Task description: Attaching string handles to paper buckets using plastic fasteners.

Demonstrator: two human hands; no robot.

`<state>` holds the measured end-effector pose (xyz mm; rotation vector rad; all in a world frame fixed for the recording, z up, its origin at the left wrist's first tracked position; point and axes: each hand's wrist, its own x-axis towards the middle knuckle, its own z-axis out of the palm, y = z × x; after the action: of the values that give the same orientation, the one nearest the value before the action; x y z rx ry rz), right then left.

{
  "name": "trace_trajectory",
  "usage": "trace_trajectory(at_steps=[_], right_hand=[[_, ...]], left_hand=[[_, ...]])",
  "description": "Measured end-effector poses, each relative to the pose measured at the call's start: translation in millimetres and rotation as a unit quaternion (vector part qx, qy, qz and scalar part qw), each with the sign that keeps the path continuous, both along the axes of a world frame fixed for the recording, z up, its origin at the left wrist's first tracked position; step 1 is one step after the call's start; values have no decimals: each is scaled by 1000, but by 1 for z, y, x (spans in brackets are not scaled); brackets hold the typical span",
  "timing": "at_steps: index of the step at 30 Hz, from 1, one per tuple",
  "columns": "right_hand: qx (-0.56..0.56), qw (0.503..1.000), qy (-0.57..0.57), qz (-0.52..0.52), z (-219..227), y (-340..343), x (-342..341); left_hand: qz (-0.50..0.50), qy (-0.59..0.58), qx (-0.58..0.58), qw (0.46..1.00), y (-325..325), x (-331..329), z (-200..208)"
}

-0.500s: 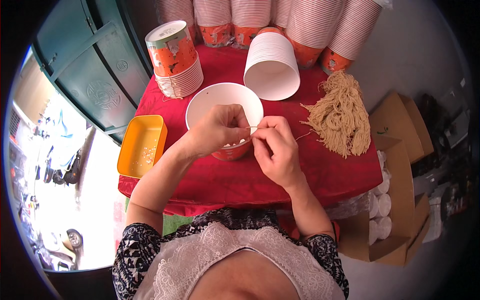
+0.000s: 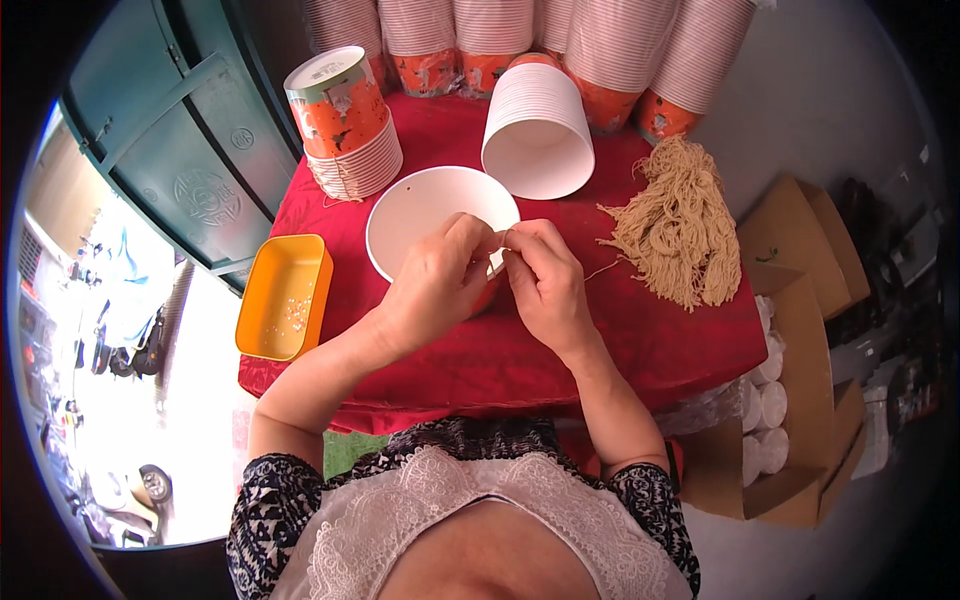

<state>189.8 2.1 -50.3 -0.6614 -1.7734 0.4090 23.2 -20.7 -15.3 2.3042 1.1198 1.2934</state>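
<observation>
A paper bucket (image 2: 415, 215), white inside, stands upright on the red-clothed table in front of me. Over its right near rim, my left hand (image 2: 440, 268) and my right hand (image 2: 545, 285) meet with their fingertips pinched together. A thin tan string (image 2: 604, 269) runs between the fingers and trails off to the right of my right hand. My hands hide the near side of the bucket. A thick bundle of the same tan string (image 2: 685, 230) lies to the right.
On the left sits a yellow plastic box (image 2: 255, 300) with small white bits inside. Behind it stand upturned orange buckets (image 2: 335, 115). A nested bucket stack (image 2: 540, 140) lies on its side at the back, before tall wrapped stacks (image 2: 500, 25). Cardboard boxes (image 2: 815, 390) are at right.
Both hands have come closer together at the fingertips, so less string shows between them. The whole scene has shifted slightly with the view.
</observation>
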Motion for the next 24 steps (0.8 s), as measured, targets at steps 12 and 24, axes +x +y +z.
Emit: trace_trajectory(at_steps=[12,24], right_hand=[[-40,996,-32,68,9,4,7],[-100,990,-8,98,10,-1,8]], left_hand=[[84,88,62,991,-5,1,-10],[54,72,77,993,-5,0,-10]])
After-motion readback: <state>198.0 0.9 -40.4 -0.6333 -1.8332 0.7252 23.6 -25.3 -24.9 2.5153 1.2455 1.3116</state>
